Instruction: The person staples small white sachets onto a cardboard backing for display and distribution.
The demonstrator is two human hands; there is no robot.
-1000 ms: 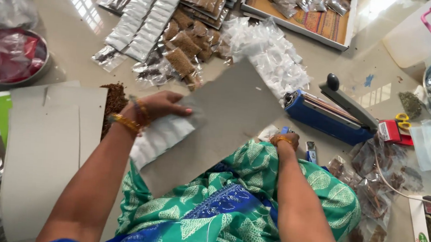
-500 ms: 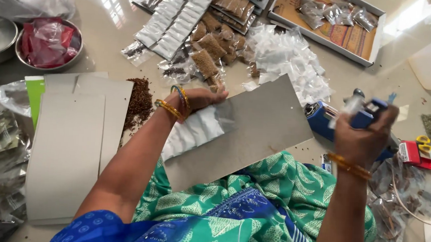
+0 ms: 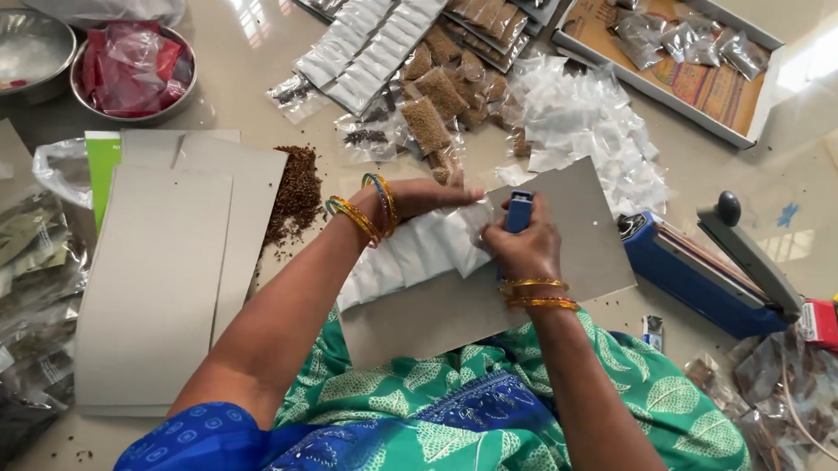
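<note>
Nearest me, over the green-and-blue lap, I see a grey card sheet resting tilted, a row of small white sachets lying across it; my left hand lies flat on the far end of that row, fingers together and pressing down, while my right hand is clamped on a blue stapler, its nose at the edge of the sachets. To do this well I judge the stapler should bite squarely through the sachet edge and card, with the left hand pinning the row so it cannot slide. To the left lies a stack of grey cards, beside a loose heap of brown seeds. To the right sits a blue heat sealer. Further off at left, a steel bowl holds red packets, and another steel bowl is nearly bare. Far right, a shallow tray holds clear filled pouches
</note>
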